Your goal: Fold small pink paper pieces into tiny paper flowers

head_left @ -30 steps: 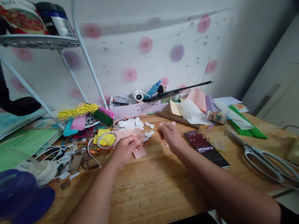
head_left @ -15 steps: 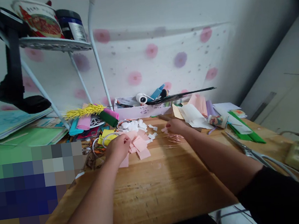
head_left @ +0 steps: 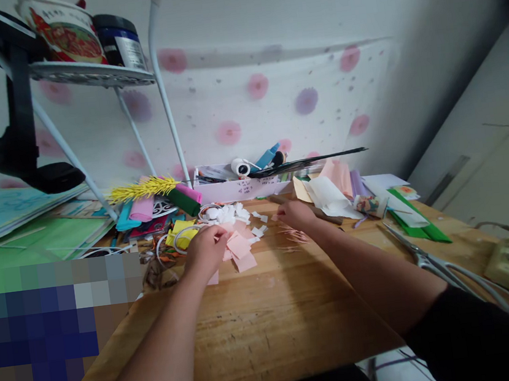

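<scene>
My left hand (head_left: 206,247) is at the left edge of a heap of pink paper squares (head_left: 242,247), its thumb and fingers pinched together. Whatever lies between those fingertips is too small to make out. Across from it, my right hand (head_left: 295,215) is closed in a pinch, and a bit of pink paper shows at its fingertips. Beneath the right wrist lie thin twisted pink paper strips (head_left: 293,234). Behind the pink heap is a pile of white paper pieces (head_left: 226,213), with a few white scraps (head_left: 258,232) between the hands.
Large scissors (head_left: 423,256) lie right of my right forearm. Paper rolls and sheets (head_left: 329,197) sit behind it. A pen tray (head_left: 240,189) stands against the wall. At left are a yellow sprig (head_left: 143,189), a white rack (head_left: 92,74) and a green sheet (head_left: 56,239).
My left hand has shifted slightly right, over the edge of the pink squares. My right hand has moved a little left, and less of the pink paper at its fingertips shows.
</scene>
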### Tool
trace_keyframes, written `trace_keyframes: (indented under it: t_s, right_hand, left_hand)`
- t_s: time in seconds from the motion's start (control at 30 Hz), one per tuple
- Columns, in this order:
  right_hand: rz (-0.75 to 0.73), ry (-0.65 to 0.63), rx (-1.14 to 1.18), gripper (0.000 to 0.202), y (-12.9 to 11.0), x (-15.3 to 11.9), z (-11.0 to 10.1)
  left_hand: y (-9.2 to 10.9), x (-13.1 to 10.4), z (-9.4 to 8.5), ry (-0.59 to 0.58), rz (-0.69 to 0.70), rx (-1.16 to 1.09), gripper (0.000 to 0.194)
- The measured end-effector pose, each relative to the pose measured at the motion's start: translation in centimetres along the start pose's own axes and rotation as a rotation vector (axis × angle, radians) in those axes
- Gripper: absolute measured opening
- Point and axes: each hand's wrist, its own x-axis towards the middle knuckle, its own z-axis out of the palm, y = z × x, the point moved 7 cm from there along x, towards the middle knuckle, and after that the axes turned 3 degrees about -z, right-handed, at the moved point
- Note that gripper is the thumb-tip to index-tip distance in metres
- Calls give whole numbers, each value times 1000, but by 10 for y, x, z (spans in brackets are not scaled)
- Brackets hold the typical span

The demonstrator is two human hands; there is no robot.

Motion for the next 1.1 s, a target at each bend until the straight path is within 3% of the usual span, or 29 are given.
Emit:
trace_keyframes:
  t_s: [0.07,0.23,0.33,0.63,0.9,0.97,1.1]
  right_hand:
    - [-35,29,68,29,-15,-13,-9]
    - [-331,211,463,17,-81,-60,-26]
    - [-343,279,477,13,-101,-77,-22]
    - [-325,212,540,9,-92,-80,-8]
    - [-141,192,96,15,-38,-62,-16]
    - [-200,250,157,23,-46,-67,-22]
    - [-480,306,487,26,-93,-87,-27]
  left_hand:
    - [6,-3,8,-56,-24,-169,19]
    - [26,-18,39,-338,-169,-651,30]
    - [32,-23,42,-335,-193,-712,27]
    - [31,-23,48,-341,-238,-631,21]
    - [20,-24,54,-365,-303,-547,18]
    - [19,-24,58,-392,-313,-582,19]
    - [26,-25,60,-413,-294,-755,21]
